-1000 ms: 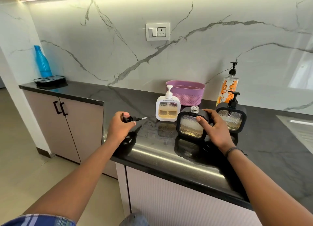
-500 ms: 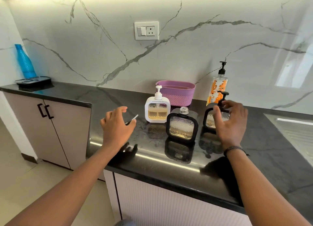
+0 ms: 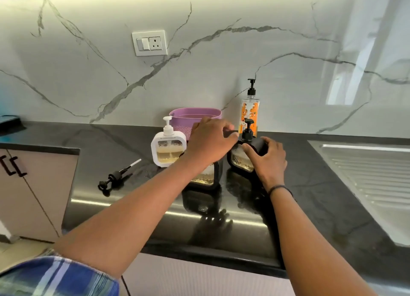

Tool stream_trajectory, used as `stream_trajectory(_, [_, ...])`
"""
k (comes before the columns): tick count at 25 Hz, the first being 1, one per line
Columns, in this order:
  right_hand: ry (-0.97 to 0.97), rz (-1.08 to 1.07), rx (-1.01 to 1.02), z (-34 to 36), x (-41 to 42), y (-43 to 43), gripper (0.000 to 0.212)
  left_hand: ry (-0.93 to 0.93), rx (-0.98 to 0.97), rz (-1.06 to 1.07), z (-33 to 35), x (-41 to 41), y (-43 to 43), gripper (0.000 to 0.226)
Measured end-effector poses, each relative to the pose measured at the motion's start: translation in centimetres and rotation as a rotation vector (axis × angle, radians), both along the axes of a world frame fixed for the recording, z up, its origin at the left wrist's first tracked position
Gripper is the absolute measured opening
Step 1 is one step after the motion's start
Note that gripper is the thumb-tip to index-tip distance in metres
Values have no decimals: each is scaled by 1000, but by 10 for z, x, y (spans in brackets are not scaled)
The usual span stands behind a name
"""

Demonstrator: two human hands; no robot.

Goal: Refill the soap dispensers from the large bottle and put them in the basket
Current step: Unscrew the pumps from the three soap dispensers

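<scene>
At frame centre the right hand point(image 3: 267, 162) clasps the black dispenser point(image 3: 239, 162); left hand point(image 3: 210, 138) fingers curl beside its pump point(image 3: 247, 130), grasp unclear; brace the body firmly and unscrew upright

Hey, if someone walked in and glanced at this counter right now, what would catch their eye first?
Both hands meet at the right-hand black dispenser mid-counter: the right hand grips its body, the left hand hovers at its top. A loose pump lies left on the black counter, and the purple basket stands at the wall.
</scene>
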State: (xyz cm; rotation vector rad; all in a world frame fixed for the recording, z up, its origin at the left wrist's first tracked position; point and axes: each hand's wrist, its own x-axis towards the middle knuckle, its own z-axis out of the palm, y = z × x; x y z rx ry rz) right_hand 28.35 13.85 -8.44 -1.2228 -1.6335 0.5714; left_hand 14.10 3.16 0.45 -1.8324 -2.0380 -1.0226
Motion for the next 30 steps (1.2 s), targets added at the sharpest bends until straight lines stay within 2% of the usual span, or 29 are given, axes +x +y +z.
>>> stream_trajectory(3, [68, 66, -26, -2, -3, -3, 66, 29, -346, 83, 13, 8, 39, 44])
stream_trajectory(5, [128, 84, -62, -2, -1, -4, 64, -56, -441, 23, 16, 9, 60, 45])
stream_trajectory(7, [106, 67, -71, 1, -1, -6, 68, -111, -483, -49, 17, 12, 73, 39])
stream_trajectory(10, [70, 23, -63, 2, -3, -9, 70, -43, -481, -32, 18, 12, 84, 39])
stream_trajectory(12, [54, 3, -66, 4, -4, -11, 64, 35, -457, 24, 17, 13, 89, 45])
stream_trajectory(17, [40, -15, -77, 8, -3, -16, 48, 130, -404, 122, 13, 21, 94, 44])
stream_trajectory(21, [0, -37, -72, 10, -5, -20, 47, 192, -311, 204, 8, 27, 92, 55])
stream_trajectory(23, [-15, -47, -71, 10, -6, -20, 48, 203, -322, 229, 5, 29, 91, 65])
stream_trajectory(25, [-21, -50, -59, 9, -7, -20, 50, 137, -426, 236, 8, 25, 92, 75])
stream_trajectory(26, [-19, -52, -54, 9, -6, -20, 52, 33, -478, 216, 12, 22, 94, 76])
stream_trajectory(28, [-4, -60, -51, 9, -6, -19, 54, -232, -511, 94, 26, 13, 96, 59])
stream_trajectory(30, [5, -65, -57, 10, -7, -19, 55, -338, -516, -18, 35, 8, 97, 33])
